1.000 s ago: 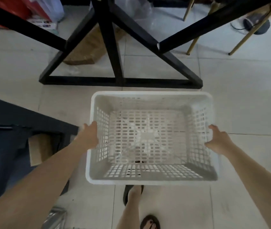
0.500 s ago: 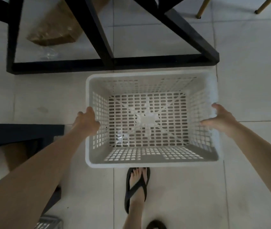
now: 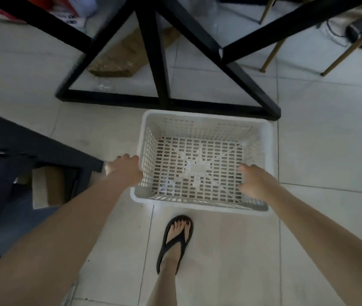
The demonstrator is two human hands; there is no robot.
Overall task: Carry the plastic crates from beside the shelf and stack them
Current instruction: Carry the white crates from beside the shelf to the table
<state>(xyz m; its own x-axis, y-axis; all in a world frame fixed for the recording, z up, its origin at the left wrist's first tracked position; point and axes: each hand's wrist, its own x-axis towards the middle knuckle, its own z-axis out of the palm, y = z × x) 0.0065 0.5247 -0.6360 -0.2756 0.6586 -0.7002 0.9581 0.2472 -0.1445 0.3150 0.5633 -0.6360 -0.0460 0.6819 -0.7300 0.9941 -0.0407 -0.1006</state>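
A white plastic crate (image 3: 206,117) is seen from above, open side up and low over the pale tiled floor (image 3: 330,151). Its slotted walls and base are shown, with a solid star-shaped patch at the middle of the base. The far rim is placed just in front of the bottom bar of a black table frame (image 3: 153,62), near it but apart.

The left hand (image 3: 127,166) is set against the outside of the crate's left wall, just under the rim. Its fingers are curled in against the plastic and the wall is gripped. The right hand (image 3: 254,182) is seen over the inside of the right wall and is smeared by motion blur. Its fingers seem loosely bent toward the crate's middle, but whether the wall is held cannot be told. Both forearms are stretched forward and down from the lower corners of the view.

Just behind the near rim, a foot in a black flip-flop (image 3: 175,237) is planted on the tiles. A brown cardboard sheet (image 3: 129,56) is laid on the floor beneath the table frame. At the left, a dark furniture unit (image 3: 21,142) is seen, with a cardboard box (image 3: 46,186) tucked under it. Thin gold chair legs (image 3: 271,54) are visible at the upper right.
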